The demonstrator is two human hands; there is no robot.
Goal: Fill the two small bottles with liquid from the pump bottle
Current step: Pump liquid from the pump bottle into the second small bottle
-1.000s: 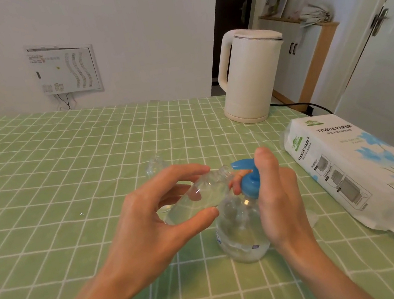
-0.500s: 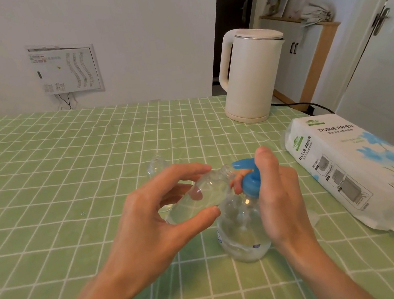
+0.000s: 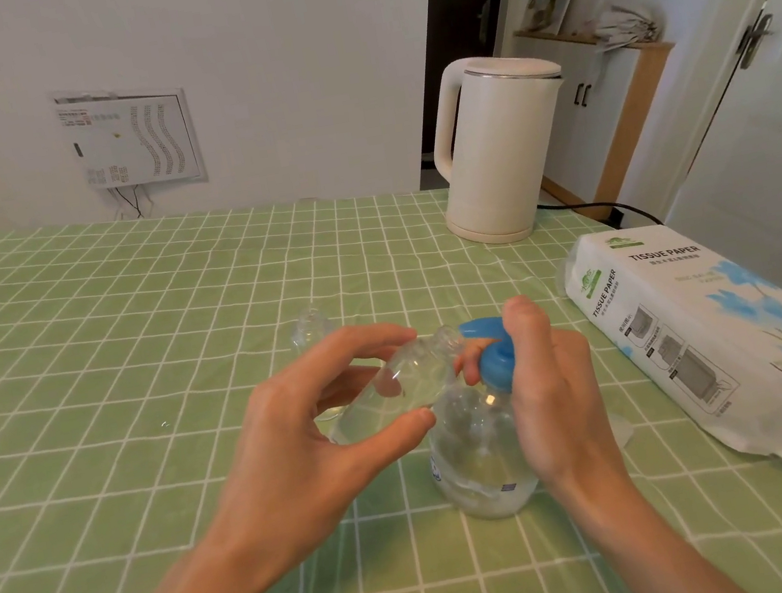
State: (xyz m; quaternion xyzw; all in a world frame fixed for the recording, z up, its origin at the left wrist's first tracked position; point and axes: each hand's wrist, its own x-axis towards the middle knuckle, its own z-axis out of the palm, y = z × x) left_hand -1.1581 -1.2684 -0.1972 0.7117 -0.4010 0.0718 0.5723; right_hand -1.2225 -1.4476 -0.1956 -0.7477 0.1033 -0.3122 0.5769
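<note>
Filling step, as judged. The left hand pinches one small bottle between thumb and fingertips, tilted with its mouth at the blue nozzle, presumably so liquid runs straight in; it looks partly filled. The right hand is curled round the pump bottle, which stands on the table, with its forefinger on top of the pump, likely to press while steadying it. The second small bottle stands just behind the left hand, contents unclear. Surface: green checked tablecloth. A white kettle stands at the far edge and a tissue pack to the right; white wall and doors beyond.
</note>
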